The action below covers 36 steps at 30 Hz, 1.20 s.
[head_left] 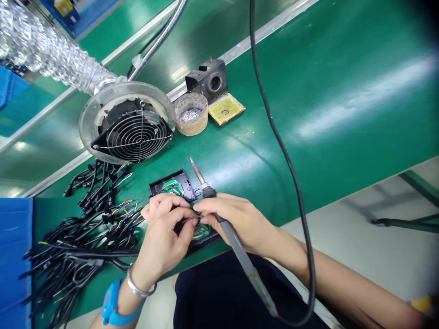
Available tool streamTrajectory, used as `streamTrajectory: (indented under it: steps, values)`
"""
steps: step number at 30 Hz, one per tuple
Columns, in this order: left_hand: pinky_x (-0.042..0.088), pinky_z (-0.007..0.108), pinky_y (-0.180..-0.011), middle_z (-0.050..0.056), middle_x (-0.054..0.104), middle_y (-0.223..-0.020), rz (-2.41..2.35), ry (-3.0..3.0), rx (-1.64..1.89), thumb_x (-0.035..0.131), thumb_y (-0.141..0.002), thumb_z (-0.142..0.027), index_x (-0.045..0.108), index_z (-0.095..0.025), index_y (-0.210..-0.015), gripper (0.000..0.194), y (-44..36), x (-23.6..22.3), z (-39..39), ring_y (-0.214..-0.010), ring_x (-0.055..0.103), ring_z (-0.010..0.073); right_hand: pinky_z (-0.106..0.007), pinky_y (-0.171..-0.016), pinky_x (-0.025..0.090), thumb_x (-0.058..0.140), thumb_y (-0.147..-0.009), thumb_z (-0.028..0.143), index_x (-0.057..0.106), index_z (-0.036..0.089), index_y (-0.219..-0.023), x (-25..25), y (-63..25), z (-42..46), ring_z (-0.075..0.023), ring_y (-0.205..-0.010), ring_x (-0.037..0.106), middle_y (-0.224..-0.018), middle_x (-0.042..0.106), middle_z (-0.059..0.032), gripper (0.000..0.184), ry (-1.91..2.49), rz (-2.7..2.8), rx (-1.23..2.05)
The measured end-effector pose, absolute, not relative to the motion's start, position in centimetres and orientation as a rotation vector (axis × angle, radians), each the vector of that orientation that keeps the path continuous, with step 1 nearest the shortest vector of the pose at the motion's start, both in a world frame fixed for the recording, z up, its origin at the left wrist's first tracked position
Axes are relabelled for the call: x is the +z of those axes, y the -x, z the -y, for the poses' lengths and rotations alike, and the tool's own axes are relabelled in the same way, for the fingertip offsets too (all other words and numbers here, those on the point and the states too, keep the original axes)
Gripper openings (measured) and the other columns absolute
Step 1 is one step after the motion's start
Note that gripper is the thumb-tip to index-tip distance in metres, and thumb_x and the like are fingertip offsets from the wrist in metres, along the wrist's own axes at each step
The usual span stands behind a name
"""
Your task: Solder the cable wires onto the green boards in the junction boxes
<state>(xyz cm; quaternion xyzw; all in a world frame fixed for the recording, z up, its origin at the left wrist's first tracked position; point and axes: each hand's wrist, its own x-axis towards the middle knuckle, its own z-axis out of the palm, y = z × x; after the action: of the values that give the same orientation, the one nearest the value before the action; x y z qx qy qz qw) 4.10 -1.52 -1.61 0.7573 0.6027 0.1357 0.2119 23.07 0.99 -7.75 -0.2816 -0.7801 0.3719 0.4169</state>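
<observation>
A black plastic housing (176, 185) with green and coloured wires inside lies on the green bench near its front edge. My left hand (164, 237) is curled over it, fingers pinched on thin wires at the housing's near end. My right hand (236, 219) meets it there, fingers closed round a soldering iron (206, 187) whose tip points up and away to the left. The iron's black cord (291, 173) loops back across the bench. My fingers hide the near part of the housing.
A fume extractor fan (132, 132) on a silver flexible duct (41, 50) stands behind the housing. Beside it are a round tin of solder dross (191, 114), a yellow sponge tray (226, 109) and a black iron stand (209, 80). A pile of black cables (82, 237) lies left, by a blue bin (15, 256).
</observation>
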Motion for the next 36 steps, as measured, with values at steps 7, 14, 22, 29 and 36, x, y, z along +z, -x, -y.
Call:
streamTrajectory:
  steps: [7,14,22,29,36]
  values:
    - [0.029,0.044,-0.081,0.003,0.066,-0.096,-1.682,-2.177,0.248,0.062,-0.086,-0.02,0.071,-0.026,-0.08,0.013,-4.2,-1.2,1.1,-0.1,0.048,0.0252,-0.032,-0.08,0.057,0.052,-0.085,0.004,0.053,0.02,-0.125,-7.6,-24.0,-0.5,-0.0174,-0.091,0.063,-0.105,0.067,-0.0062,0.043,0.767,2.028,0.937]
    - [0.031,0.041,-0.079,0.002,0.067,-0.092,-1.789,-2.26,0.325,0.062,-0.086,-0.022,0.071,-0.025,-0.078,0.012,-4.1,-2.0,0.8,-0.094,0.052,0.0231,-0.03,-0.079,0.057,0.052,-0.09,0.005,0.059,0.02,-0.12,-6.9,-23.9,-1.4,-0.0162,-0.089,0.067,-0.102,0.072,-0.0046,0.034,0.809,1.9,0.724]
    - [0.032,0.04,-0.079,0.002,0.067,-0.09,-1.786,-2.256,0.415,0.063,-0.085,-0.021,0.07,-0.024,-0.076,0.012,-3.9,-2.4,0.9,-0.09,0.055,0.0211,-0.028,-0.053,0.048,0.055,-0.085,0.013,0.064,0.016,-0.119,-2.7,-28.0,0.1,-0.0139,-0.063,0.057,-0.079,0.065,-0.0044,0.035,0.813,1.891,0.903]
    - [0.031,0.04,-0.078,0.001,0.067,-0.089,-1.786,-2.243,0.439,0.064,-0.084,-0.02,0.071,-0.025,-0.076,0.011,-3.9,-2.5,0.9,-0.09,0.055,0.0211,-0.029,-0.049,0.039,0.053,-0.077,0.011,0.066,0.014,-0.101,-4.9,-25.5,-0.3,-0.0125,-0.053,0.046,-0.067,0.061,-0.0032,0.028,0.765,1.814,0.853]
    - [0.031,0.04,-0.077,0.001,0.067,-0.087,-1.798,-2.237,0.447,0.064,-0.084,-0.02,0.07,-0.024,-0.075,0.012,-4.0,-2.4,0.9,-0.089,0.056,0.0212,-0.027,-0.049,0.04,0.054,-0.075,0.009,0.067,0.012,-0.098,-5.1,-25.5,-0.7,-0.0122,-0.054,0.048,-0.066,0.06,-0.0036,0.027,0.722,1.79,0.885]
